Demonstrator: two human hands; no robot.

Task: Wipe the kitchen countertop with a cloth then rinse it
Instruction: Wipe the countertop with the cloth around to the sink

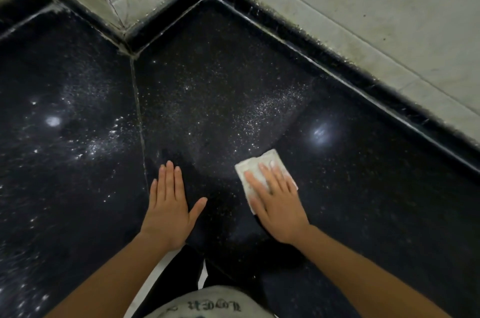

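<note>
A black, glossy countertop flecked with pale speckles is seen from above, filling most of the view. It bends around an inner corner, and a thin seam runs from that corner toward the front edge. Along its back edges a low dark upstand is met by a pale tiled wall, with grime along the joint. Two soft reflections of light are seen on the surface, one toward the left side and one toward the right.

Near the front edge, right of the seam, a small folded white cloth is laid flat on the countertop. It is pressed down by the right hand, whose fingers are held straight and together across the cloth, not curled around it; the cloth's far corner and left edge stick out beyond the fingertips.

The left hand is laid flat on the bare countertop just right of the seam, fingers straight, thumb spread outward, nothing held. The two hands are near each other but apart.

At the bottom edge, part of a grey garment with dark lettering is seen.
</note>
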